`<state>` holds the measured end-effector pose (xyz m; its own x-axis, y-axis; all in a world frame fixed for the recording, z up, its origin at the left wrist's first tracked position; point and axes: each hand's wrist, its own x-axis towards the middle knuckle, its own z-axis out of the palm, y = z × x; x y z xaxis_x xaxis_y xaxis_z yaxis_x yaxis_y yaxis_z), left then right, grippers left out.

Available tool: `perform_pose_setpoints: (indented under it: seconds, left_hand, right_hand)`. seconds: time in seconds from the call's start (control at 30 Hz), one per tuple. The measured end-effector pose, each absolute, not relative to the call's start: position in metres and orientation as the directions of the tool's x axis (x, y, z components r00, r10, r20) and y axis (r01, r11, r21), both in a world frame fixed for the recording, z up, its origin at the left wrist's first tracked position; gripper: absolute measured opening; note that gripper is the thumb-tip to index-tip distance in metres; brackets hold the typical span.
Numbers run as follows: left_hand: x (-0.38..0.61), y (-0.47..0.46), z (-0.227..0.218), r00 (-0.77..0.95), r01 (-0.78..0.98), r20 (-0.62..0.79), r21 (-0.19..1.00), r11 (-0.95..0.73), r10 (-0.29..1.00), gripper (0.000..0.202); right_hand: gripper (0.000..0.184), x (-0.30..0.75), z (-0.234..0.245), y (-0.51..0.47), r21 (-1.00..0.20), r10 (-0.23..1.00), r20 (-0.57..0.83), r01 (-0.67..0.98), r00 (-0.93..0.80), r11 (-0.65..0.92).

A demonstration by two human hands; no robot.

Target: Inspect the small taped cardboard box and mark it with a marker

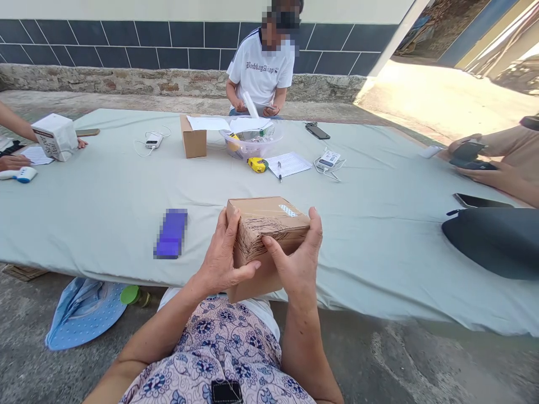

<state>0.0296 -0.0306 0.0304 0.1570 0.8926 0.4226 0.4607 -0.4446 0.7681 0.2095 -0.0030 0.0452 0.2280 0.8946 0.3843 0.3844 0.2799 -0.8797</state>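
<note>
I hold a small brown cardboard box (269, 224) in both hands above the near edge of a low table covered in pale green cloth (105, 207). My left hand (221, 255) wraps its left side, thumb on the front face. My right hand (297, 258) grips the right side, thumb pressing the front. The box has a small white label on top and dark scribbled lines on its front. A blurred purple flat object (170, 233) lies on the cloth to the left of my hands.
A person in a white shirt (261, 70) sits across the table. Near them are a brown open box (193, 140), a clear bowl (252, 143), a yellow tape measure (257, 164), papers and phones. Other people's hands show at left and right. A blue hat (82, 314) lies on the ground.
</note>
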Motion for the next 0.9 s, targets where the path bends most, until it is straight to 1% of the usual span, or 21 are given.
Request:
perform_pose_setpoints:
  seconds: [0.07, 0.17, 0.3, 0.4, 0.57, 0.73, 0.9]
  left_hand:
    - [0.028, -0.031, 0.031, 0.151, 0.451, 0.415, 0.779, -0.436, 0.897, 0.116]
    - [0.026, -0.031, 0.029, 0.151, 0.443, 0.418, 0.782, -0.439, 0.896, 0.116]
    - [0.027, -0.030, 0.026, 0.175, 0.446, 0.470, 0.745, -0.495, 0.865, 0.118]
    - [0.027, -0.030, 0.024, 0.167, 0.446, 0.474, 0.746, -0.495, 0.865, 0.119]
    - [0.024, -0.029, 0.024, 0.142, 0.427, 0.437, 0.782, -0.453, 0.888, 0.116]
    - [0.024, -0.030, 0.023, 0.163, 0.425, 0.457, 0.767, -0.481, 0.874, 0.114]
    - [0.021, -0.030, 0.021, 0.146, 0.417, 0.422, 0.794, -0.443, 0.895, 0.114]
  right_hand:
    - [0.099, 0.210, 0.045, -0.004, -0.882, 0.896, 0.392, 0.363, 0.208, 0.301]
    - [0.075, 0.211, 0.047, -0.005, -0.888, 0.889, 0.407, 0.320, 0.210, 0.331]
    - [0.061, 0.209, 0.050, -0.006, -0.898, 0.875, 0.402, 0.302, 0.271, 0.319]
    - [0.058, 0.211, 0.050, -0.005, -0.892, 0.866, 0.418, 0.306, 0.275, 0.333]
    - [0.054, 0.219, 0.045, -0.002, -0.903, 0.901, 0.401, 0.235, 0.167, 0.359]
    - [0.045, 0.222, 0.043, -0.003, -0.917, 0.899, 0.390, 0.174, 0.200, 0.359]
    - [0.048, 0.223, 0.039, -0.002, -0.929, 0.912, 0.369, 0.111, 0.180, 0.354]
